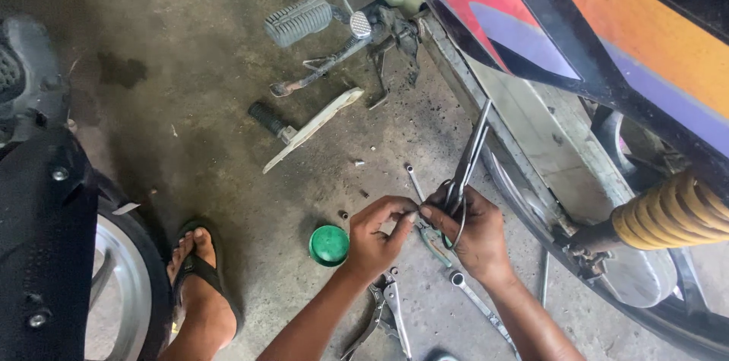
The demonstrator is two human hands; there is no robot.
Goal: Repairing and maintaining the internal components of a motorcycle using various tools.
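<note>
**Two hands, one pair of pliers, beside the motorcycle**

I see two bare hands over the concrete floor (228, 141). The right hand (474, 236) has its grip clenched around the handles of one pair of long-nose pliers (469, 160), whose tip points up toward the pale chain cover (547, 141) of the motorcycle. The left hand (376, 236) pinches a small part against the right hand's fingertips; the part is too small for me to tell what it is.

On the floor I count one green round lid (329, 245) just beside the left hand, one locking pliers (387, 308) under the left wrist, and two wrenches: one (478, 304) under the right forearm, one (414, 180) just above the hands. Farther up lie one kick lever with a ribbed rubber pedal (300, 19) and one black-handled tool (269, 119).

One yellow shock spring (672, 213) stands at right. At left are a second wheel (121, 277) and one foot in a black sandal (201, 285). The hands hide part of the pliers' handles.
</note>
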